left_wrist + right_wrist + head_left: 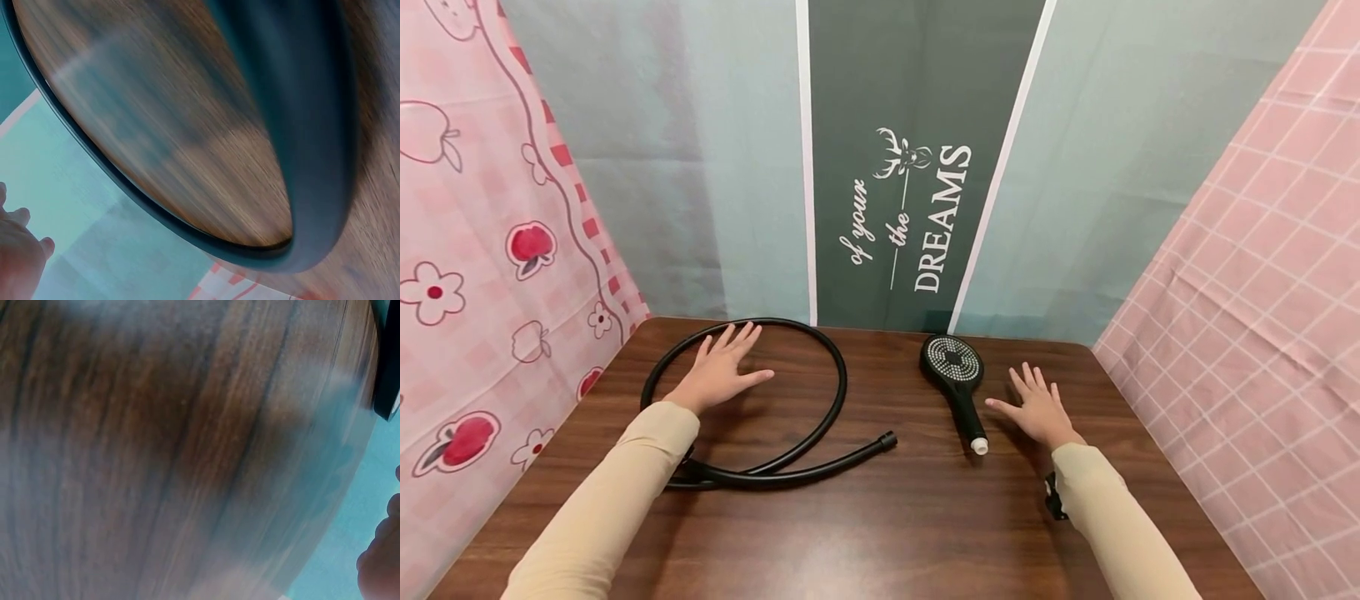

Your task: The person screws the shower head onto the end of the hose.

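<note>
A black shower hose (842, 379) lies in a loop on the left of the wooden table, its free end pointing right. Over the loop my left hand (718, 372) is spread with straight fingers and holds nothing. Right of the middle rests a black hand shower (952, 364), spray face up, its white threaded end toward me. My right hand (1037, 408) is spread just right of its handle, apart from it. The left wrist view shows the hose (312, 156) large and close, with fingertips (47, 247) at the left edge. Fingers (381, 550) edge into the right wrist view.
The brown wooden table (910, 533) ends at a grey-green curtain (910, 100) with printed lettering. Pink cloths hang on both sides, one with apples and flowers (460, 292), the other with a white grid (1247, 275). A black wrist device (1055, 497) is on my right wrist.
</note>
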A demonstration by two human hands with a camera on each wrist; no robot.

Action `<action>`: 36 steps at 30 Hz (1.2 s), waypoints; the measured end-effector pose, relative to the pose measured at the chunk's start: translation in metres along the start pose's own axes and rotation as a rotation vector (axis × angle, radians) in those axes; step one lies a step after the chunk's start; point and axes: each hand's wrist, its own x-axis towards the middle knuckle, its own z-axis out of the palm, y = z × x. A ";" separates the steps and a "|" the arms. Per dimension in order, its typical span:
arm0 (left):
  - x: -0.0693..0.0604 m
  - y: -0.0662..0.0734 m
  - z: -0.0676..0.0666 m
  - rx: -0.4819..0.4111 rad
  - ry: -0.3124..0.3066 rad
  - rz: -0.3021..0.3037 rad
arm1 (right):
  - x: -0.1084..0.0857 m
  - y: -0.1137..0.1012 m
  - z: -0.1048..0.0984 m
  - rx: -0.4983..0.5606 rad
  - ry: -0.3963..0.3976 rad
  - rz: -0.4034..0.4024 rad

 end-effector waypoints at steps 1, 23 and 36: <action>0.000 0.001 0.001 0.002 -0.001 0.003 | 0.000 0.000 0.000 0.000 -0.002 0.000; 0.003 0.010 0.012 -0.005 -0.013 0.048 | -0.002 -0.011 0.002 -0.004 -0.033 -0.026; 0.003 0.015 0.019 0.008 -0.018 0.065 | 0.000 -0.012 0.006 0.019 -0.059 -0.030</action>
